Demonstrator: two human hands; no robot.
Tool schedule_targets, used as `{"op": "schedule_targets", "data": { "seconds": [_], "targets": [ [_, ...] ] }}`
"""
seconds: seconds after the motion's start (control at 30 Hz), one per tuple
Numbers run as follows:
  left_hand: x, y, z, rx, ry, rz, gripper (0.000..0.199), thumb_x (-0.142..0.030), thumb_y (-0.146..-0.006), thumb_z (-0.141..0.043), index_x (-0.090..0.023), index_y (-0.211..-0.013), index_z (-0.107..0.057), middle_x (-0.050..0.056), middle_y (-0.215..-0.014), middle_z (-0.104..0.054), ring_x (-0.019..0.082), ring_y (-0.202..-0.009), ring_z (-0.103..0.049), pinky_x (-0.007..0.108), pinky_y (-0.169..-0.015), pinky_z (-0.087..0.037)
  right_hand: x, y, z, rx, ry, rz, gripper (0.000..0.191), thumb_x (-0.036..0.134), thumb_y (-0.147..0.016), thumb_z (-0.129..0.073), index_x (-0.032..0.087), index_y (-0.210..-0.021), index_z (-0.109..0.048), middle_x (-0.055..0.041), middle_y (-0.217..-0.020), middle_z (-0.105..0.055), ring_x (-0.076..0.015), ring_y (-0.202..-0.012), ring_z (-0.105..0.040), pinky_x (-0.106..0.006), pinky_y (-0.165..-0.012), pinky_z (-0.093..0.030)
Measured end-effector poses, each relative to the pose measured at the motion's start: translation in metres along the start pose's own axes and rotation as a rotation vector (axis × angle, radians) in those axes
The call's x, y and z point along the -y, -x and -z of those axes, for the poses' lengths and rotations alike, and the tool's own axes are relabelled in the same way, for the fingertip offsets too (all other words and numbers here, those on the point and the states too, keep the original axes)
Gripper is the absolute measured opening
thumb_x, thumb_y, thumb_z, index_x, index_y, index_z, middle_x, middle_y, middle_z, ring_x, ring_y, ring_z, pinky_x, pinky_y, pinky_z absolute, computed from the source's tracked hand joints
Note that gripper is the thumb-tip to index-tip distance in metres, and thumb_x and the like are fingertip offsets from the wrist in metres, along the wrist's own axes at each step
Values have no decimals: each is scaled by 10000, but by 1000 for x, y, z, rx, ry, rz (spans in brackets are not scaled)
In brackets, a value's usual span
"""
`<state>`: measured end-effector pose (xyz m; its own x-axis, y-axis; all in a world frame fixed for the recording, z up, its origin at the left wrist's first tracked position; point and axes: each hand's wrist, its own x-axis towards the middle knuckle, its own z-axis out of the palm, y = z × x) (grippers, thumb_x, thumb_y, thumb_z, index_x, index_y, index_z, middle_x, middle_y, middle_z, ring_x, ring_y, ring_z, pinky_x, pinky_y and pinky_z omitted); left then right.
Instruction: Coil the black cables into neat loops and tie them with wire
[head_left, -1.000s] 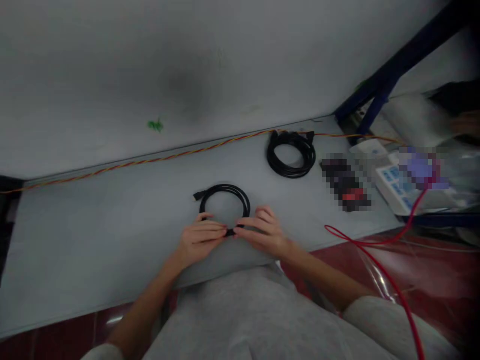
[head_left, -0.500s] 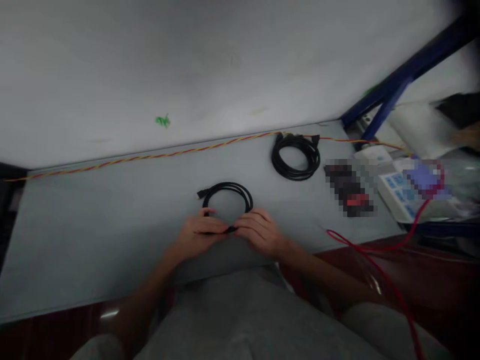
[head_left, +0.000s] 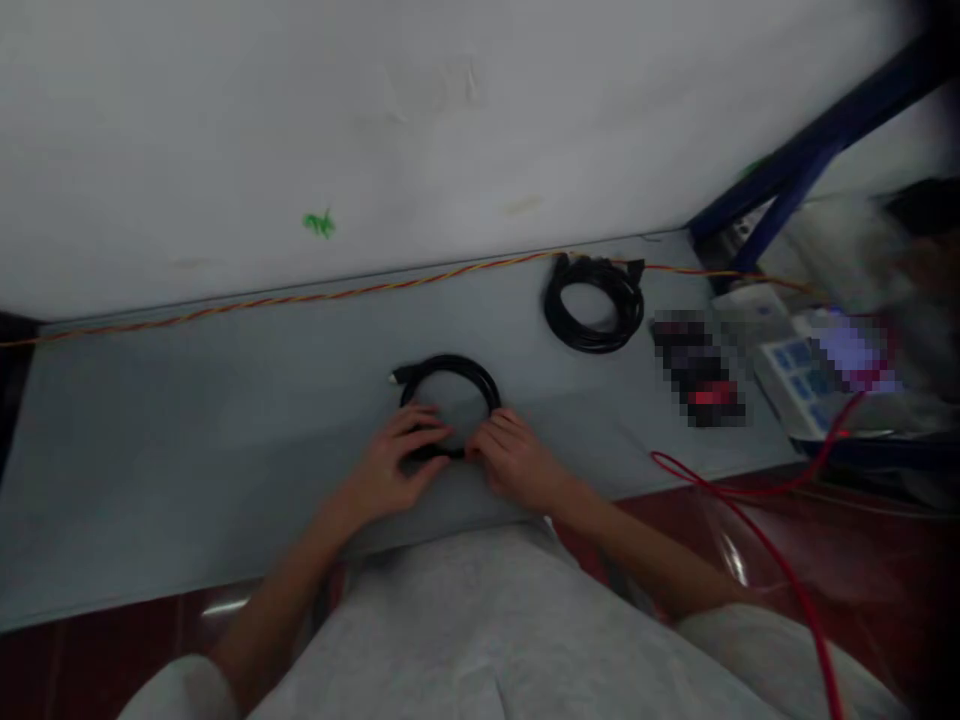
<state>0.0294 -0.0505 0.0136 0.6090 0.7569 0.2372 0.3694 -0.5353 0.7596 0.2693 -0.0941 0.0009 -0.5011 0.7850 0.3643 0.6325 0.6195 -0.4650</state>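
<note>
A thin black cable wound into a loose coil (head_left: 450, 368) lies on the pale grey tabletop (head_left: 225, 420), with a small metal-tipped plug (head_left: 395, 377) pointing left. My left hand (head_left: 394, 455) rests over the coil's lower left arc, fingers curled on the cable. My right hand (head_left: 514, 458) grips the lower right arc, and its fingertips nearly meet those of my left hand. The bottom of the coil is hidden under my fingers. A second, thicker black cable coil (head_left: 594, 305) lies farther back, beyond my right hand.
A twisted orange-red wire (head_left: 300, 298) runs along the wall's foot. To the right are a pixelated dark object (head_left: 699, 368), a white and blue device (head_left: 795, 375) and a red cable (head_left: 750, 515) trailing off the table edge. A dark blue metal frame (head_left: 795, 170) stands at the back right.
My left hand's fingers have spread and shifted up over the coil, and my right hand has moved slightly left along it. The view has tilted a little.
</note>
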Motion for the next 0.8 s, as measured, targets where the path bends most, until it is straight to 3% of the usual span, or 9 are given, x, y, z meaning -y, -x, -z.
{"op": "schedule_targets", "data": {
  "seconds": [0.1, 0.23, 0.33, 0.43, 0.63, 0.8],
  "targets": [
    [-4, -10, 14, 77, -73, 63, 170, -252, -923, -737, -223, -1085, -780, 112, -1226, -726, 295, -1326, -599, 549, -1148, -487, -4, 1, 0, -15, -51, 37, 286, -36, -904, -441, 197, -906, -607, -45, -821, -652, -215, -818, -535, -368, -877, -455],
    [-11, -29, 27, 327, -182, 56, 46, -284, -882, -786, -270, -925, -793, 25, -1015, -776, 290, -1225, -632, 582, -1181, -382, -7, 3, -2, -54, -83, 46, 274, -31, -926, -448, 201, -911, -594, -38, -812, -650, -206, -812, -530, -368, -884, -457],
    [-17, -40, 30, 424, -266, 43, 58, -285, -913, -738, -266, -876, -779, 0, -940, -776, 261, -1117, -659, 594, -1178, -329, -7, 4, -2, -61, -85, 51, 268, -22, -936, -450, 204, -915, -593, -38, -814, -653, -204, -809, -532, -369, -873, -461],
    [-22, -45, 30, 444, -315, 3, 124, -261, -956, -660, -235, -885, -758, 6, -933, -767, 223, -1013, -677, 598, -1207, -272, -8, 4, -3, -63, -82, 52, 264, -10, -945, -443, 201, -921, -600, -46, -824, -654, -207, -815, -538, -372, -867, -469],
    [-25, -39, 30, 481, -306, -46, 106, -250, -958, -676, -228, -996, -773, 20, -1011, -757, 207, -1014, -693, 561, -1224, -288, -9, 3, -4, -51, -81, 22, 262, 2, -942, -451, 206, -886, -606, -47, -810, -641, -210, -801, -542, -372, -862, -473],
    [-30, -30, 22, 376, -389, -40, 167, -184, -978, -609, -228, -950, -768, 13, -926, -742, 202, -937, -697, 602, -1249, -272, -4, -1, 1, 56, -95, -78, 249, -32, -839, -506, 187, -879, -617, -63, -831, -660, -229, -828, -566, -380, -860, -461]
  ]
}}
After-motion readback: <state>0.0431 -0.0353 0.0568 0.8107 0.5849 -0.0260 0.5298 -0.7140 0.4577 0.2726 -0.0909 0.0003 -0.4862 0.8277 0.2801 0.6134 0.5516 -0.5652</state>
